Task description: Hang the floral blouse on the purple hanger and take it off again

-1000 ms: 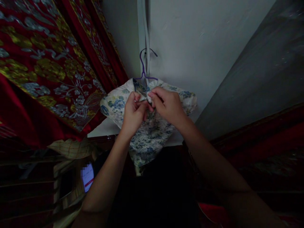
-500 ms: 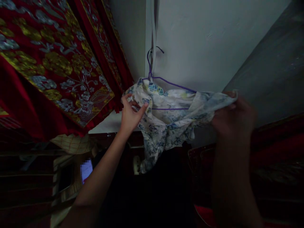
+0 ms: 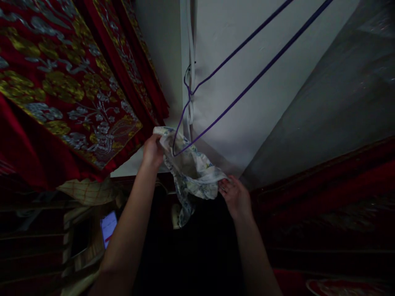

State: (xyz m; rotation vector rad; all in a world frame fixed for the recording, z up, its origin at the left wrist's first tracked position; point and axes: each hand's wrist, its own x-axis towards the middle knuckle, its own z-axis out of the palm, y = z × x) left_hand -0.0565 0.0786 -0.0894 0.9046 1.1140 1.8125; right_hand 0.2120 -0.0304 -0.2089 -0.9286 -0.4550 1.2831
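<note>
A white garment with a blue and yellow floral print (image 3: 202, 164) is stretched between my two hands in the head view. My left hand (image 3: 152, 153) is closed on its upper left edge. My right hand (image 3: 236, 195) pinches the edge at the other side. A purple wire hanger (image 3: 239, 96) hangs by its hook on a pale cord at the wall. It is tilted, with its lower left corner still inside the garment's opening and its other arm pointing up to the right, out of the frame.
Red cloth with gold and silver embroidery (image 3: 83, 90) hangs at the left. A lit phone (image 3: 108, 228) lies on a wooden surface at lower left, near a checked cloth (image 3: 89, 192). A pale wall (image 3: 240, 78) stands ahead, with dark red fabric (image 3: 333, 185) at the right.
The garment's right side has come off the hanger, and my right hand has moved left and down with it. The hanger has swung up to a steep tilt.
</note>
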